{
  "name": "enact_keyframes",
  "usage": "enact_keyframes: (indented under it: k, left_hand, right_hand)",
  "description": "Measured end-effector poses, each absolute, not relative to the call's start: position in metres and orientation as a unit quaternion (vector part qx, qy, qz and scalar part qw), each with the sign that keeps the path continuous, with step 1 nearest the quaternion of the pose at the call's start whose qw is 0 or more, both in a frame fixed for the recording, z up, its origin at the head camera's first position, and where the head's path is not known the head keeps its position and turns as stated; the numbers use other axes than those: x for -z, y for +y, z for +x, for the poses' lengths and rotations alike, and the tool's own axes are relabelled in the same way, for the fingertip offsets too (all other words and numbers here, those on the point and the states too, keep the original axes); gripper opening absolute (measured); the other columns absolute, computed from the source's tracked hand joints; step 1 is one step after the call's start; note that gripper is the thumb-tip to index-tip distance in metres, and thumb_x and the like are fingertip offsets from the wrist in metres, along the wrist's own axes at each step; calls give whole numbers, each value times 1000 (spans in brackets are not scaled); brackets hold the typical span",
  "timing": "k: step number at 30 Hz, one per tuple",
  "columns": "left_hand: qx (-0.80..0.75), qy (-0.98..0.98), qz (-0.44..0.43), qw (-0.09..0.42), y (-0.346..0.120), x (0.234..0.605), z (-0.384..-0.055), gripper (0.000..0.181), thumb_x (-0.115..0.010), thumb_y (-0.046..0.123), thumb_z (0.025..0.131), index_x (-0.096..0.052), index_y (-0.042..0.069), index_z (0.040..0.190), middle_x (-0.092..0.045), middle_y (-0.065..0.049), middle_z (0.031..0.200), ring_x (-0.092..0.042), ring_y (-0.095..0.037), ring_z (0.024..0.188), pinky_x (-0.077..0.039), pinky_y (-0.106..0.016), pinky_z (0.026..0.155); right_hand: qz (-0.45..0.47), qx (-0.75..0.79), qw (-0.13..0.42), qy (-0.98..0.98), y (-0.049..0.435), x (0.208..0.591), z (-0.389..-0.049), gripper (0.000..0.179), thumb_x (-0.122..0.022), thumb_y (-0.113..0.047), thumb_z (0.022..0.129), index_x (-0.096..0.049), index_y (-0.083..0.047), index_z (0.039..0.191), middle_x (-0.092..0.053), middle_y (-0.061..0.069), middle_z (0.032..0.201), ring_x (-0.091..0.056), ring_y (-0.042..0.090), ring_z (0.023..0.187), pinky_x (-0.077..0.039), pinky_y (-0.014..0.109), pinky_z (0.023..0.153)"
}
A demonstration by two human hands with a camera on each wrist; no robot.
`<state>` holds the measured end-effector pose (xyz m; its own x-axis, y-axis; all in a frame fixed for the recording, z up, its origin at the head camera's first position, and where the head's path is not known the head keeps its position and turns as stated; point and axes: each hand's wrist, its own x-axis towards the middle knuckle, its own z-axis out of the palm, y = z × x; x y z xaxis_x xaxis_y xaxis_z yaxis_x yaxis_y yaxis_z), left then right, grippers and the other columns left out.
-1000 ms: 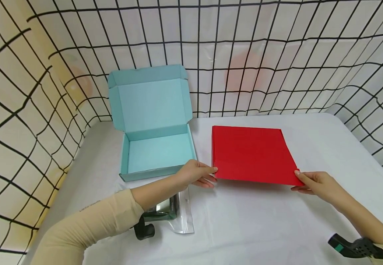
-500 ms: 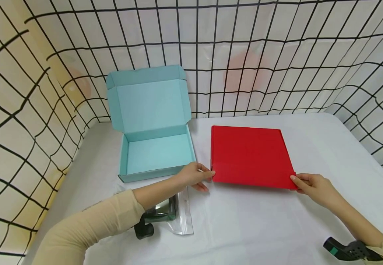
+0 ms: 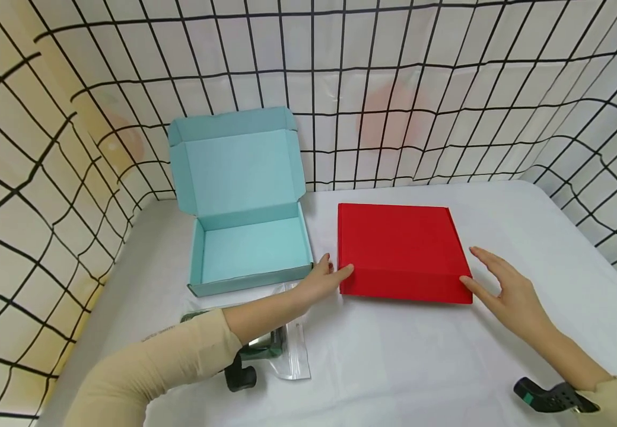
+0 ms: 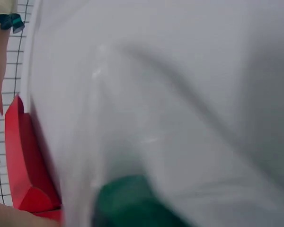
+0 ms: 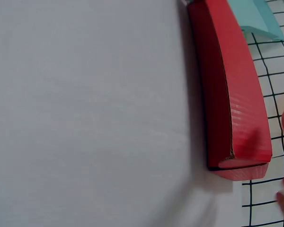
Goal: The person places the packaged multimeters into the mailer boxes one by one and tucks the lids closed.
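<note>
A red cardboard box, its lid down, lies on the white cloth in the head view, its front face visible below the top. My left hand is at its left front corner, thumb tip against the box and fingers spread along the left side. Beside the right front corner is my right hand, fingers apart and extended, thumb tip right at the edge. The right wrist view shows the red box end-on, with a narrow gap by the end flap. Part of the red box also appears in the left wrist view.
A light blue box stands open to the left, lid upright. Under my left forearm, partly hidden, lies a clear plastic bag with a dark green item. Black wire mesh encloses the back and sides of the table.
The red lid's front edge has come down, and the box's front face now shows. My right hand has let go of the front corner and spread its fingers; the left fingers have moved up.
</note>
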<state>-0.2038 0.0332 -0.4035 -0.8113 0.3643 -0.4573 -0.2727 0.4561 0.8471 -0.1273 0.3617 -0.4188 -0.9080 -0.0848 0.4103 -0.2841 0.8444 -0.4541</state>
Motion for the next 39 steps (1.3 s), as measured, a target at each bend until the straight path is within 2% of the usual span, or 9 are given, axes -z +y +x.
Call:
enact_keyframes:
  k: [2, 4, 13, 19, 21, 25, 31, 34, 39]
  left_hand:
    - [-542, 786, 27, 298, 38, 399, -207, 76, -47, 41, 91, -7, 8, 147, -19, -10, 150, -21, -27, 137, -28, -46, 107]
    - [-558, 777, 24, 291, 43, 398, -213, 72, -45, 37, 93, -6, 9, 147, -16, -8, 152, -17, -26, 138, -27, -46, 108]
    - [-575, 767, 43, 281, 46, 413, -231, 67, -48, 22, 94, -9, 14, 147, -23, -7, 148, -24, -26, 133, -44, -41, 95]
    - [-622, 724, 41, 294, 43, 417, -233, 69, -49, 18, 93, -7, 13, 147, -21, -8, 148, -23, -27, 133, -43, -40, 96]
    - [-634, 713, 39, 297, 42, 417, -233, 69, -49, 17, 93, -7, 14, 147, -20, -7, 148, -23, -26, 133, -43, -40, 97]
    - [-636, 711, 44, 297, 43, 417, -235, 69, -50, 16, 93, -7, 14, 147, -21, -7, 148, -24, -26, 132, -43, -40, 96]
    - [-625, 718, 44, 304, 45, 418, -237, 68, -49, 18, 93, -8, 11, 147, -22, -8, 147, -25, -26, 132, -42, -40, 97]
    - [-620, 722, 39, 305, 46, 419, -236, 67, -49, 19, 93, -10, 9, 147, -23, -9, 147, -25, -27, 132, -42, -41, 97]
    - [-615, 727, 45, 300, 47, 416, -234, 66, -49, 18, 93, -11, 7, 146, -26, -11, 144, -27, -28, 130, -43, -41, 96]
  right_hand:
    - [137, -244, 205, -938, 362, 418, -133, 69, -72, -9, 76, -41, -11, 137, -45, 16, 136, -29, -5, 129, -25, -5, 86]
    - [168, -235, 188, -939, 362, 419, -139, 69, -70, -8, 77, -38, -9, 138, -41, 16, 139, -22, -3, 134, -25, -5, 85]
    - [220, -252, 118, -935, 369, 424, -153, 57, -67, -7, 80, -46, -5, 133, -46, 21, 134, -24, -13, 127, -33, -4, 79]
    - [233, -229, 58, -943, 375, 413, -158, 55, -65, -17, 84, -45, -7, 134, -48, 18, 133, -32, 4, 131, -23, -3, 89]
    - [243, -217, 33, -945, 378, 407, -162, 54, -64, -21, 85, -46, -7, 133, -48, 16, 133, -32, 1, 130, -21, -3, 90]
    - [260, -192, 8, -946, 382, 396, -168, 52, -65, -26, 83, -51, -8, 129, -50, 14, 132, -29, -11, 124, -35, 1, 85]
    - [273, -166, -3, -948, 386, 391, -170, 53, -68, -27, 81, -53, -5, 127, -50, 16, 131, -55, 19, 111, -48, 20, 66]
    - [277, -158, -3, -948, 385, 390, -169, 54, -69, -25, 80, -53, -3, 127, -50, 18, 131, -57, 27, 105, -49, 22, 66]
    - [275, -132, 5, -952, 383, 389, -166, 54, -70, -25, 79, -54, -4, 126, -52, 16, 129, -54, 31, 111, -53, 27, 77]
